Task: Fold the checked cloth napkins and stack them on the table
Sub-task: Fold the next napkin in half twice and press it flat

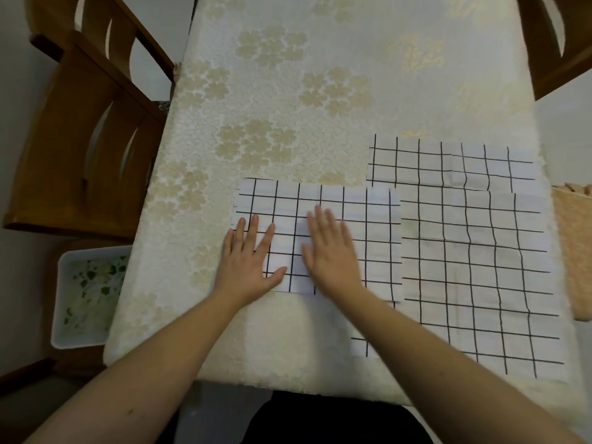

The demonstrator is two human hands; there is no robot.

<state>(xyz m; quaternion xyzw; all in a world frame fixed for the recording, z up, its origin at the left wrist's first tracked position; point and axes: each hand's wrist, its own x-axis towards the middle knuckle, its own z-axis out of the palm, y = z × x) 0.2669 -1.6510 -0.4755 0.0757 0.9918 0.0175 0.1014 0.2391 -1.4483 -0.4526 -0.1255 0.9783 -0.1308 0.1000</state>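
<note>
Cream floral-embossed cloth covers the tabletop (288, 91), wooden chairs at the far left and far right corners, a white bin with green-printed contents on the floor at left. Fingers of both hands lie straight and spread, gripping nothing: left hand (253, 264) flat on the near-left corner of the folded napkin (346, 219), right hand (331, 251) flat on its middle, motion-blurred, likely smoothing or pressing the fold. That napkin sits centre-near on the tabletop, its right edge overlapping the pile of unfolded napkins (480, 267) spread at the right side. Risks, judged: a sideways palm stroke could drag the top layer and skew the fold, since the cloth looks thin; the overlap could make the folded piece catch and pull the sheet under it when moved; the unfolded pile reaches to the near and right tabletop edges and could slide off if tugged. Count: two hands, one folded napkin, at least three unfolded layers by visible edges, exact number cannot tell; two chairs, one bin, one orange woven piece (573, 251) at the right edge, partly cut off.
</note>
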